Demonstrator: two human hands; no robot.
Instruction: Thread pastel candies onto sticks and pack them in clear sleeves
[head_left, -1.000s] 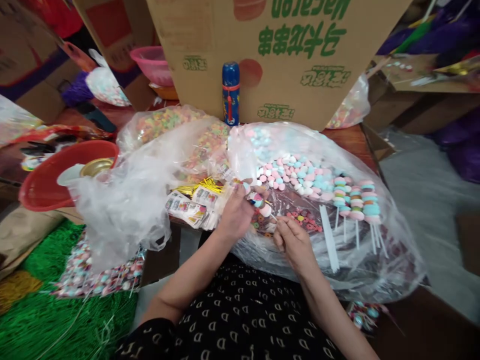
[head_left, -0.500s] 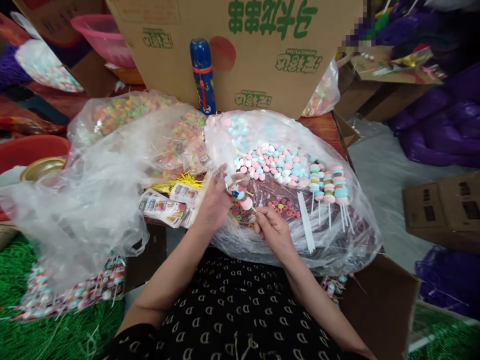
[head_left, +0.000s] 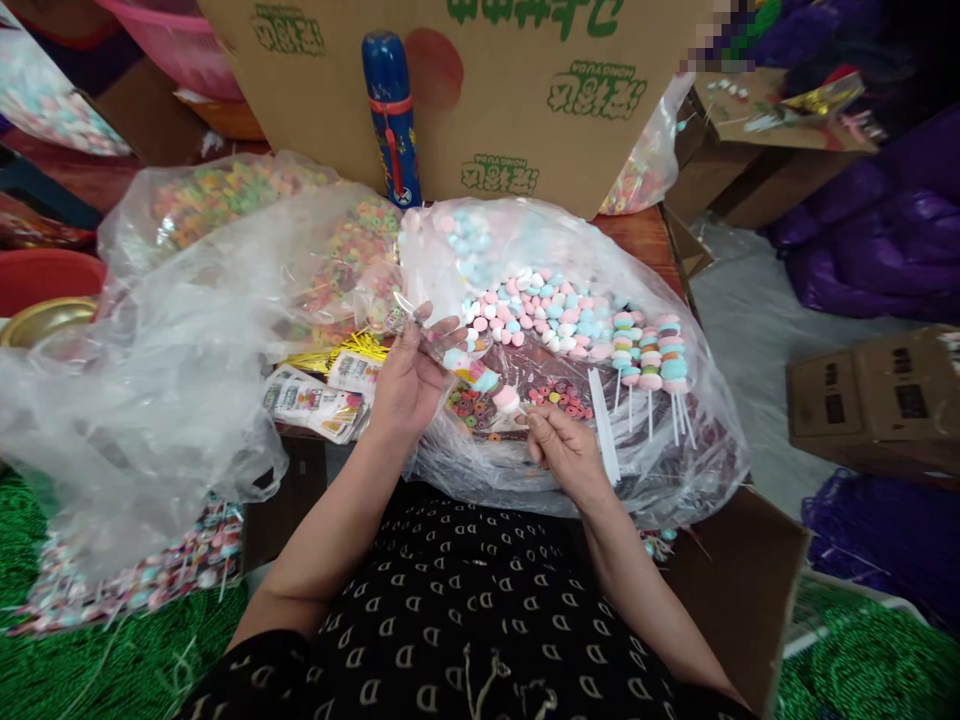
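Observation:
My right hand (head_left: 566,445) pinches the white stick of a candy skewer (head_left: 484,381), threaded with pink, white, blue and yellow soft candies. The skewer slants up and left toward my left hand (head_left: 414,380), whose thumb and fingers are around a small clear plastic bag (head_left: 431,345). The skewer's upper end lies at the bag; how far inside it is, I cannot tell. Below the skewer are ring candies (head_left: 566,400). Beyond it spreads a pile of pink, white and blue candies (head_left: 536,310) on a large clear plastic sheet (head_left: 480,470).
Finished skewers (head_left: 649,355) lie at the right, beside loose white sticks (head_left: 604,425). Printed packets (head_left: 311,400) and gold ties (head_left: 352,348) are left of my hand. A blue bottle (head_left: 391,120) stands before a large carton (head_left: 517,110). A bag of ring candies (head_left: 225,210) is behind left.
My right hand has moved slightly right with the skewer, which now shows more of its length. My left hand has shifted left and its fingers have spread more. The camera view has tilted down.

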